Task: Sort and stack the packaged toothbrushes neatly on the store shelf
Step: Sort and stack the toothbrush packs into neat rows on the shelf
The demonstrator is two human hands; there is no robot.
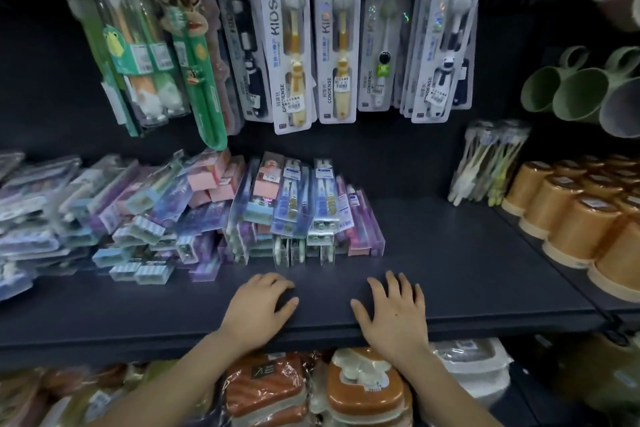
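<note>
Hands: two, at the shelf's front edge, grasping nothing. Our left hand rests with fingers loosely bent, and our right hand lies flat with fingers spread.
Boxed toothbrushes: one loose heap from the shelf's left edge to its middle, too many for us to count.
Orange cups: rows along the right edge; the count is unclear.
Bagged brushes: one bundle in the back right corner.
Hanging packs: several rows above the back edge.
Green mugs: we count three.

green mugs (upper right) | orange cups | orange boxes below
</note>
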